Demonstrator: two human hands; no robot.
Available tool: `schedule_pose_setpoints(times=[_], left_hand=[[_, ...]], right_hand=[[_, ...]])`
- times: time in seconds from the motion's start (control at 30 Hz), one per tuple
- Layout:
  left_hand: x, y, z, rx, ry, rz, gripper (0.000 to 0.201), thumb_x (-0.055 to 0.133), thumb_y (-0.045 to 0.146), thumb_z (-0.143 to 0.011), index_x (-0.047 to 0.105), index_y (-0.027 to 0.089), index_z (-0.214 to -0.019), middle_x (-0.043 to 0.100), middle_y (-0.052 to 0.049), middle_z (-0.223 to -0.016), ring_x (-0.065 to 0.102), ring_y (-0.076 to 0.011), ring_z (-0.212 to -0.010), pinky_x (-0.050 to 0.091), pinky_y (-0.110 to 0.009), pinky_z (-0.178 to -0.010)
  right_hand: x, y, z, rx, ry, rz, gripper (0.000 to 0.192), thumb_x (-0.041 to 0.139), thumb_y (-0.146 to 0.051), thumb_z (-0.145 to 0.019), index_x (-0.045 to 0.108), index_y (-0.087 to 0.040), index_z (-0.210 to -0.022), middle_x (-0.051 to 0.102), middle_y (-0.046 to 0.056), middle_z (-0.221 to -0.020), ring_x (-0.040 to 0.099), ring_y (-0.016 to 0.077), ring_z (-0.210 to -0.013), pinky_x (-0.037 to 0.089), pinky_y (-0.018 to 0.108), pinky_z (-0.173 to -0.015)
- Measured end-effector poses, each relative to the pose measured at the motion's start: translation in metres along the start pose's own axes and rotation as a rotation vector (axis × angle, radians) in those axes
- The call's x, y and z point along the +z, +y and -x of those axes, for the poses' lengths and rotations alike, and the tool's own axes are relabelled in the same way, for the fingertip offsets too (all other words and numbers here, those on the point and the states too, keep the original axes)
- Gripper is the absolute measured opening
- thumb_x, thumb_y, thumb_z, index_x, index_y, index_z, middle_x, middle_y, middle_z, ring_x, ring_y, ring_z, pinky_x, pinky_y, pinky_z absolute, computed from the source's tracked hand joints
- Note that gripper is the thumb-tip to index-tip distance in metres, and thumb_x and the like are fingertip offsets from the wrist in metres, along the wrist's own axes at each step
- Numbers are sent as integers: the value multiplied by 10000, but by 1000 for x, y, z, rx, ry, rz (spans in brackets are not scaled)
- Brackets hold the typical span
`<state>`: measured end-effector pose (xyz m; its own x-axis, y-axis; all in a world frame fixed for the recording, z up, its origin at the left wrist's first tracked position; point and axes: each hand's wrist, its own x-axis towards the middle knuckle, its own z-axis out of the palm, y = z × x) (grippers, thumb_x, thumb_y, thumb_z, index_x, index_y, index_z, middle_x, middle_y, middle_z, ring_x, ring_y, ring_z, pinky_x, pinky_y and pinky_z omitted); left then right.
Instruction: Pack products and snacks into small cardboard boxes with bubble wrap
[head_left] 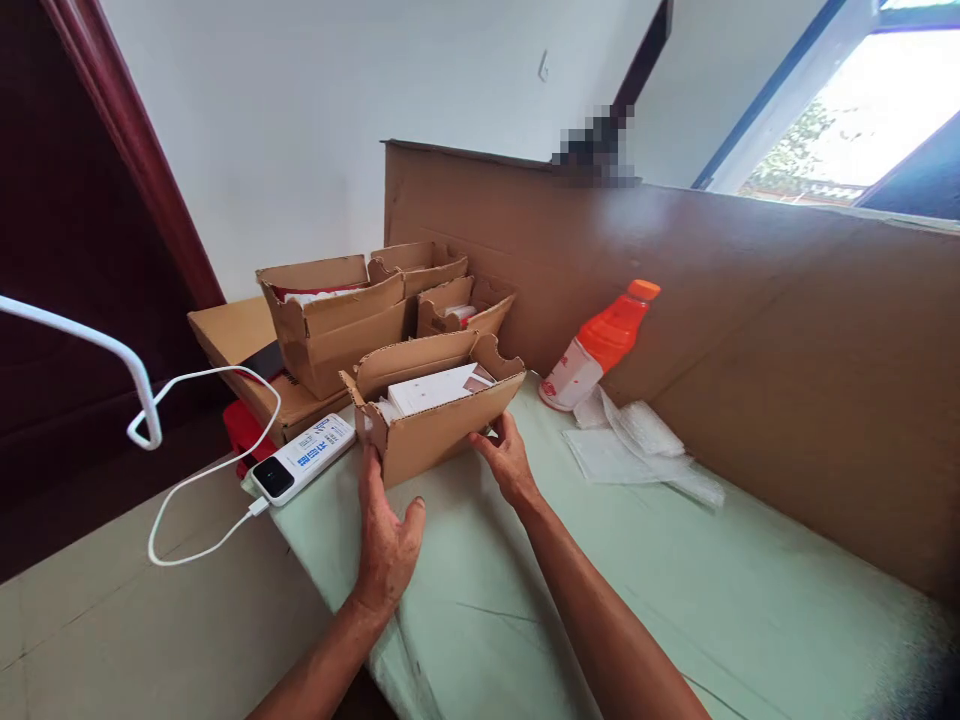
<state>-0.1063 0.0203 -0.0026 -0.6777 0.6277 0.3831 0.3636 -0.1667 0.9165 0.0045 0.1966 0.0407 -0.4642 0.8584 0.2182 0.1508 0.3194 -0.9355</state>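
The open corrugated cardboard box sits on the pale green tabletop, its far side and most of its white, flat contents hidden by its scalloped flaps. The left hand lies flat against the box's front wall, fingers straight and loose, while the right hand grips its lower right corner, fingertips tucked out of sight. Behind stand more cardboard boxes, a white power bank on a cable, an orange plastic bottle and crinkled clear wrap.

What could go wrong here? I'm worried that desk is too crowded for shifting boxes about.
The open cardboard box sits between the left hand and right hand; pushed left, it might knock the power bank near the table's edge. Its white cable hangs loose and could snag. The orange bottle leans on the cardboard wall and may roll.
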Motion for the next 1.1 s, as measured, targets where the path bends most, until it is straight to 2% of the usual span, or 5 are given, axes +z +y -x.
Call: schedule_pose_setpoints(times=[0.5,0.73,0.87,1.0,1.1], left_hand=[[6,-3,10,-89,45,26,807,587,199,-876,202,213,-1585,248,-150,-1661,249,-306,-1538,204,-516,-1263],[-5,-11,-24,-167,21,58,595,551,294,-942,368,199,-1499,488,-154,-1519,468,-270,-1418,358,-455,-1198],[-8,-16,-57,-147,92,-60,578,481,337,-979,309,191,-1511,516,-191,-1482,542,-262,-1352,488,-433,-1081],[-23,-14,-72,-76,94,-255,507,533,329,-938,457,176,-1416,518,-182,-1463,492,-280,-1385,428,-459,-1136],[-47,-9,-74,-23,62,-473,484,586,258,-874,545,170,-1349,493,-175,-1482,423,-304,-1427,320,-481,-1203]], right_hand=[[1,3,-4,-42,6,-14,679,655,-518,-767,476,-211,-1345,582,142,-1381,548,303,-1240,523,401,-916],[-4,7,101,7,217,185,687,609,-472,-860,403,-254,-1478,541,132,-1424,618,292,-1143,571,411,-859],[-5,8,175,-152,42,345,674,608,-373,-907,359,-401,-1533,520,62,-1505,605,318,-1249,567,462,-934],[-18,5,183,-257,43,465,580,630,-334,-918,464,-392,-1471,596,64,-1426,582,316,-1296,522,506,-1030],[-26,9,162,-191,80,434,777,683,-426,-894,312,-315,-1568,518,129,-1505,555,333,-1330,532,514,-1010]])
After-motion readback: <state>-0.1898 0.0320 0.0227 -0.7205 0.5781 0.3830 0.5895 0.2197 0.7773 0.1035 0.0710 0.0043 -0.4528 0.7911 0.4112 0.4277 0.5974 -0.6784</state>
